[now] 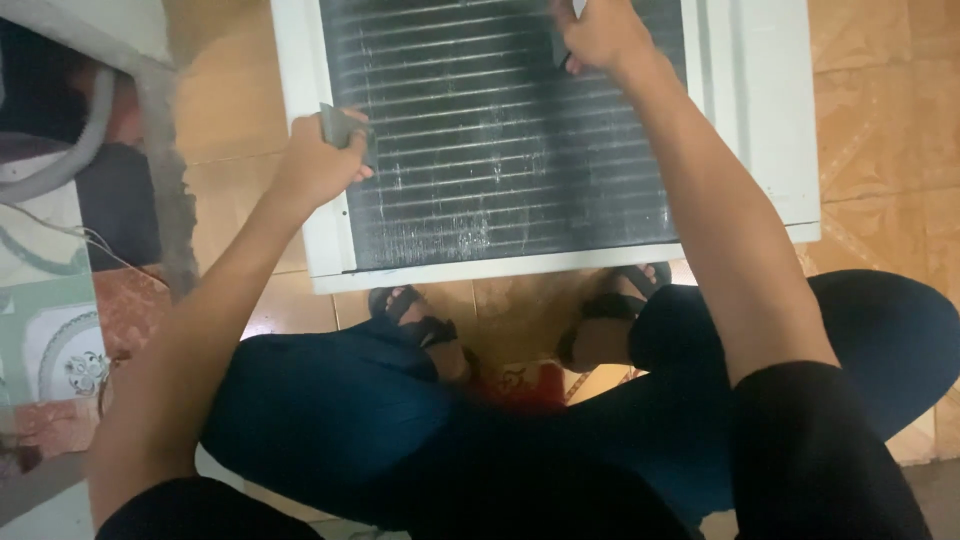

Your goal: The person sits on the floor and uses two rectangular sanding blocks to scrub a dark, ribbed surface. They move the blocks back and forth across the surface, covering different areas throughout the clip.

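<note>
Left hand (318,165) and right hand (600,35) each press grey scrapers onto white-framed fin panel (500,140).

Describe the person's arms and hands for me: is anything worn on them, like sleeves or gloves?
Both hands are bare: no gloves on the left hand or the right hand, and no watch or bracelet shows. The forearms are uncovered too. Short black sleeves cover only the upper arms, near the bottom of the view. No rings can be made out.
</note>
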